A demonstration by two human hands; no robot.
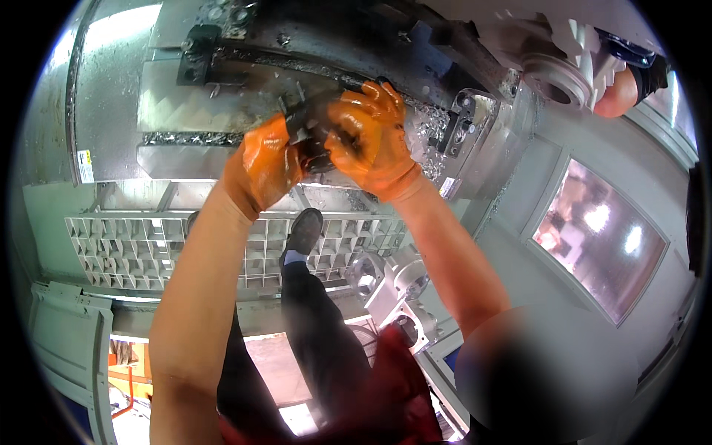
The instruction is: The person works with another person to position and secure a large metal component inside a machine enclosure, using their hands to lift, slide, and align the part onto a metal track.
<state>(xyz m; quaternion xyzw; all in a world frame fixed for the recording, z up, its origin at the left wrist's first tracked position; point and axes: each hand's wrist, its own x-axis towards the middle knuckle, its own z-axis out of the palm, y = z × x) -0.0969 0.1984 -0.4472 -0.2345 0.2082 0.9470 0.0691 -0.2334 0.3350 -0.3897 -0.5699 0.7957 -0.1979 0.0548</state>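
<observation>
The dark metal part [310,117] is between both gloved hands, over the machine bed [185,161]. The left hand [265,165] closes on its left side; the right hand [371,141] curls at its right, hold unclear. Its long axis I cannot tell.

Orange gloves [265,169] [368,144] — two; white labels [85,167] [446,187] — two; grated step [133,216], one.
</observation>
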